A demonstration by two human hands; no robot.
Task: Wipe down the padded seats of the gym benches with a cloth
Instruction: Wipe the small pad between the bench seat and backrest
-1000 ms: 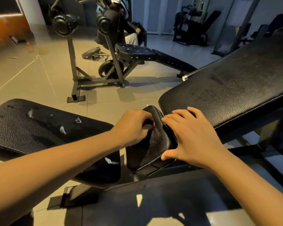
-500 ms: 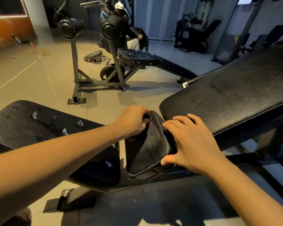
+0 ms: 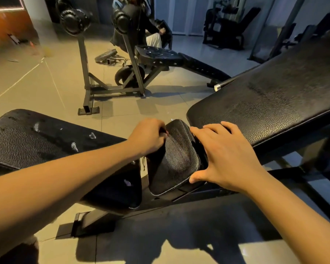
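A small black padded seat [image 3: 177,159] sits tilted between a long black backrest pad [image 3: 274,103] on the right and another bench's worn black pad [image 3: 36,141] on the left. My left hand [image 3: 149,138] is curled at the seat's upper left edge and grips what looks like a dark cloth [image 3: 153,159]; most of the cloth is hidden under the hand. My right hand [image 3: 225,155] lies flat with spread fingers on the seat's right edge, thumb at the lower right corner. A lighter streak runs down the seat's surface.
The bench's steel foot [image 3: 95,220] stands on the tiled floor below my left arm. Farther back are a rack bench [image 3: 158,56], a weight plate on the floor [image 3: 106,55] and a seated person [image 3: 141,31]. More machines line the back right.
My left hand has slid up the seat's left side toward its top edge. My right hand has stayed on the right edge.
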